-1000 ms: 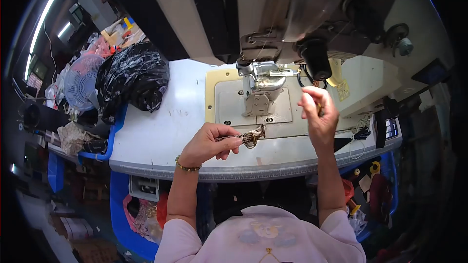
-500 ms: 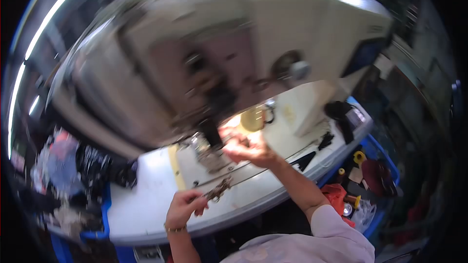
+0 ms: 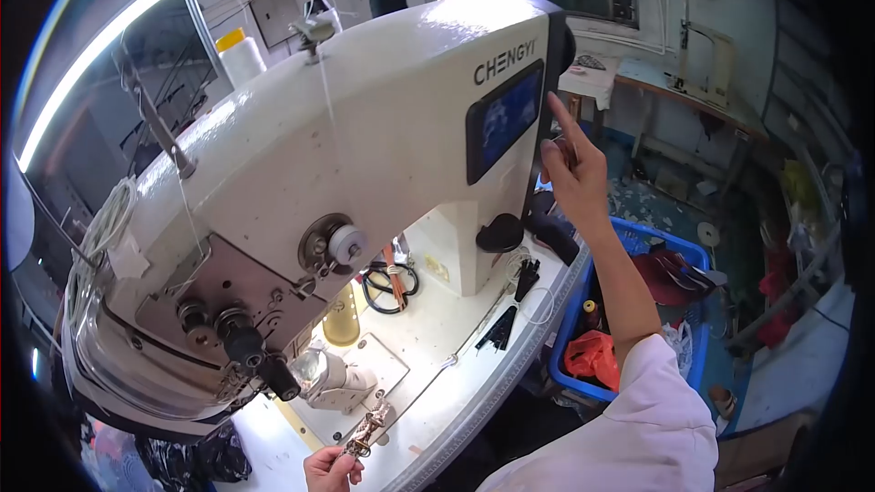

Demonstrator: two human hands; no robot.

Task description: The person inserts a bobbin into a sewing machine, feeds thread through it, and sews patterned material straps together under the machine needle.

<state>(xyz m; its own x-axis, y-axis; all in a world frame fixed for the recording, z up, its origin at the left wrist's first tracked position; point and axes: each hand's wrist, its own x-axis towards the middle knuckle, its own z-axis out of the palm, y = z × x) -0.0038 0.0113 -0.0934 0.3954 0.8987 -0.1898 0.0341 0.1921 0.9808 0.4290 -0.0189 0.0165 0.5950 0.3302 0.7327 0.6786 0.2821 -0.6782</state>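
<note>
A white sewing machine (image 3: pixel 392 146) with "CHENGYI" on its arm fills the middle of the view. My right hand (image 3: pixel 581 178) is raised beside its lit display (image 3: pixel 504 122), index finger stretched up to the screen's right edge, the other fingers curled. Low in front of the needle area, my left hand (image 3: pixel 330 469) pinches one end of a short brown and cream strip with brass-coloured metal bits (image 3: pixel 366 428). The strip's free end points up toward the machine's cylindrical post (image 3: pixel 342 383).
Behind the post stand a yellow cone (image 3: pixel 342 317) and a coiled black cable (image 3: pixel 390 287). Black scraps (image 3: pixel 499 328) lie on the white table (image 3: pixel 428 410). To the right, a blue crate (image 3: pixel 695 328) holds a red plastic bag (image 3: pixel 591 355) and a maroon item (image 3: pixel 670 275).
My right hand has gone from under the machine head up to the display. My left hand still holds the strip. The view has swung right and up.
</note>
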